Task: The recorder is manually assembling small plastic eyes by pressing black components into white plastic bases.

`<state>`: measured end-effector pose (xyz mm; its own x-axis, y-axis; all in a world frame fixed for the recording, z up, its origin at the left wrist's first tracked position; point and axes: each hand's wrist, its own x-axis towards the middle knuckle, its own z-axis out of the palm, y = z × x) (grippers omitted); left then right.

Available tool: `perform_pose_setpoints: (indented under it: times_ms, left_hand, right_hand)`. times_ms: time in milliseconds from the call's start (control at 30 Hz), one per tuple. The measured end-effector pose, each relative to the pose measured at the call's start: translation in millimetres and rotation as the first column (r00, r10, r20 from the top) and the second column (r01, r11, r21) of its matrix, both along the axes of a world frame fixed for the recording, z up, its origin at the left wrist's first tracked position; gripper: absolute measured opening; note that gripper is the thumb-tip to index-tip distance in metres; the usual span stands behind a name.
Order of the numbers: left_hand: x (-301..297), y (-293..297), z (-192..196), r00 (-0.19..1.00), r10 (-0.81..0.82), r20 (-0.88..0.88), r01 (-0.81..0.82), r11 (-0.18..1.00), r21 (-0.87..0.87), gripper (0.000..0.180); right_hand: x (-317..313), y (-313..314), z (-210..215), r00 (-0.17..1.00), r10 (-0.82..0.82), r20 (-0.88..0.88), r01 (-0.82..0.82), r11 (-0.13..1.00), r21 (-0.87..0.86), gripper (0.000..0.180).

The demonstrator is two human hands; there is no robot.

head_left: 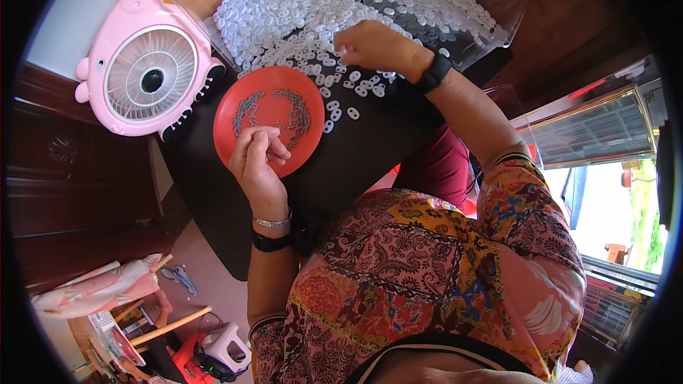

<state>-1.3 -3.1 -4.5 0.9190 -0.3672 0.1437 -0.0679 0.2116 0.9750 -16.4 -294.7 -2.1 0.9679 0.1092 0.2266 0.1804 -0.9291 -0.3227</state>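
Red plate: I see the round red plate (269,122) on the black work surface (356,163), just in front of me, with thin grey metal pins (295,115) lying in a rough ring on it.
Left hand: my left hand (257,163) rests over the near edge of the plate, fingers curled in and pinched together; I cannot tell whether a pin sits between the fingertips.
Right hand: my right hand (373,46) reaches to the far side, fingertips closed on a small white piece at the edge of the heap.
White pieces: a big heap of small white plastic oval links (284,11) spreads from the black surface into a clear plastic tray (455,43); a few loose ones lie just beside the plate.
Fan: a pink desk fan (149,71) stands to the left, near the plate.
Wrists: a black band on each, plus a silver bangle on the left.
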Motion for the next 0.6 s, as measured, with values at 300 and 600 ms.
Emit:
perform_pose_setpoints:
  times_ms: [300,600]
  left_hand:
    - [-2.9,-1.4,1.4,1.0,-0.019,0.013,0.019,1.0,0.011,0.022]
    - [-1.2,-0.8,-0.4,1.0,-0.019,-0.022,0.019,1.0,0.016,0.022]
  right_hand:
    - [-14.1,-10.3,6.7,0.995,-0.086,-0.041,0.086,0.996,0.001,0.02]
    - [-5.1,-5.2,-1.1,0.997,-0.079,0.013,0.08,0.996,-0.049,0.022]
